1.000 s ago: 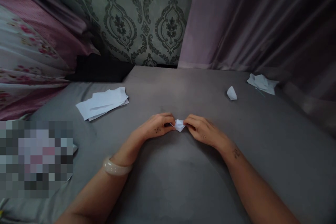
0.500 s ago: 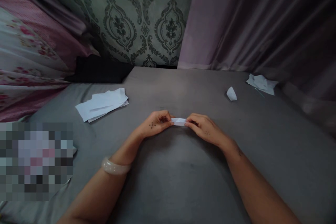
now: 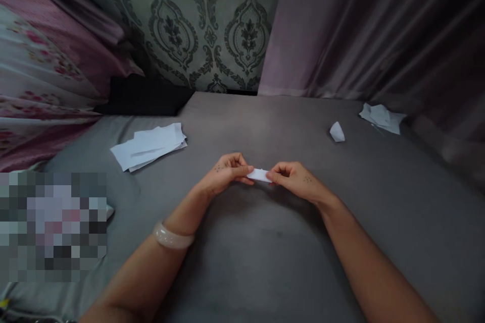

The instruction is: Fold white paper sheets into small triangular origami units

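Observation:
A small folded strip of white paper [image 3: 259, 175] is held between my two hands, over the middle of the grey sheet. My left hand [image 3: 230, 173] pinches its left end, with the thumb on top and fingers underneath. At the right end, my right hand [image 3: 291, 177] grips it between thumb and fingers. The fingertips beneath the paper are partly hidden. A pale bangle [image 3: 172, 237] circles my left wrist.
White paper sheets [image 3: 151, 146] lie stacked at the left, near a black cloth [image 3: 147, 96]. A folded white paper piece [image 3: 337, 132] stands at the right, with more papers [image 3: 382, 118] beyond it by the curtain [image 3: 341, 35]. The lower left is pixelated.
The paper strip has tilted in my hands, its right end now slightly lower. My left thumb has moved onto its upper face. The view has shifted slightly.

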A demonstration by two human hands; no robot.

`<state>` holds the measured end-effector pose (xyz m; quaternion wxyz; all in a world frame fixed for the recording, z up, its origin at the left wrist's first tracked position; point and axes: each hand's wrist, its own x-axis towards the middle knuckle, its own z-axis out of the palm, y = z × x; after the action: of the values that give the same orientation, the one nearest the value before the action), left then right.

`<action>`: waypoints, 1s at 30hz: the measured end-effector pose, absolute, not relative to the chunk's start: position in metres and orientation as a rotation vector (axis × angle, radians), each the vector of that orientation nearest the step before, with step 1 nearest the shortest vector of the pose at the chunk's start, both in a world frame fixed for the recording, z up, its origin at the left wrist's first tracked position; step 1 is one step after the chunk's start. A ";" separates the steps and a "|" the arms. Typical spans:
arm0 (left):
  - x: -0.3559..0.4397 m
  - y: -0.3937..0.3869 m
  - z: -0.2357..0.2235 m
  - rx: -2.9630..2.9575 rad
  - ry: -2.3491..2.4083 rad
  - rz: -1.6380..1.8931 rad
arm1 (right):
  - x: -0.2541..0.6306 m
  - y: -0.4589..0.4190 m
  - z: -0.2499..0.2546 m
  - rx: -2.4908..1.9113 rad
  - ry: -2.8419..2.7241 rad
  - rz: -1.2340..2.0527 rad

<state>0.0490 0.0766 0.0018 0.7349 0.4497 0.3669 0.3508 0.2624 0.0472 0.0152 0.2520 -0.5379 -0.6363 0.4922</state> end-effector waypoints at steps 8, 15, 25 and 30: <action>0.046 0.077 0.003 0.830 0.803 0.668 | 0.256 0.045 0.011 -1.376 -1.331 1.701; 0.045 0.077 0.001 0.864 0.767 0.686 | 0.253 0.044 0.005 -1.317 -1.137 1.830; 0.046 0.079 0.001 0.980 0.754 0.758 | 0.247 0.043 -0.001 -1.345 -1.119 1.714; 0.054 0.089 -0.005 0.918 0.831 0.844 | 0.241 0.047 -0.006 -1.338 -1.035 1.546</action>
<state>0.0537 0.0889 -0.0048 0.7321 0.4173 0.3776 0.3838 0.2412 0.0466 -0.0064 0.4121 -0.5319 -0.4115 0.6147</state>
